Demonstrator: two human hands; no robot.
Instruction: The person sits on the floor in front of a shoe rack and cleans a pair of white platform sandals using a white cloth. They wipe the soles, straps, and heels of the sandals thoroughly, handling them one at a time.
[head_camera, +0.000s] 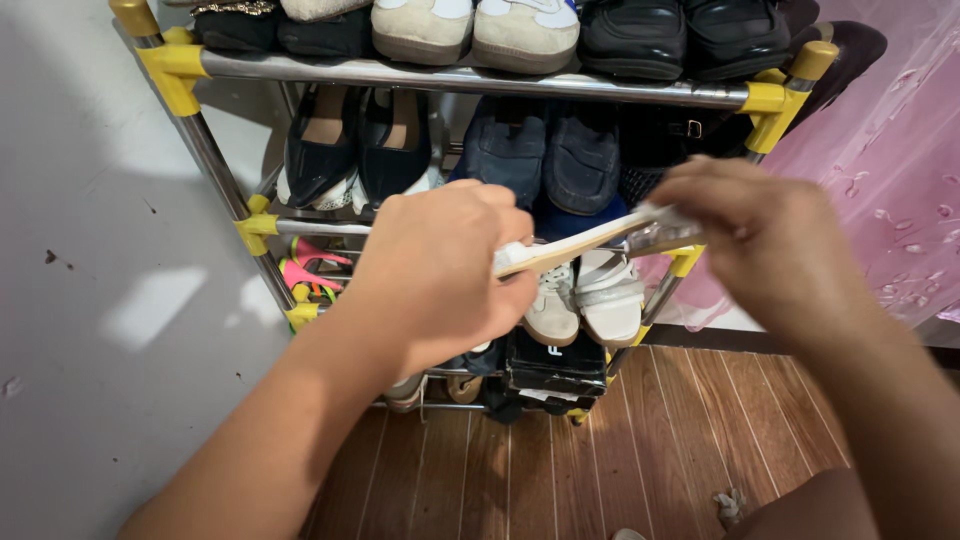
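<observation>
Two hands: both gripped one flat sandal (580, 243) before the shoe rack (470, 80).
Left hand (440, 270): closed on the sandal's left end.
Right hand (760, 235): pinched its right end, beside the rack's right post.

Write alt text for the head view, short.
Two bare hands hold a flat white sandal between them, the left hand at one end and the right hand at the other, in front of a metal shoe rack with yellow joints. Its shelves are packed with shoes; wooden floor below, pink curtain at right.
</observation>
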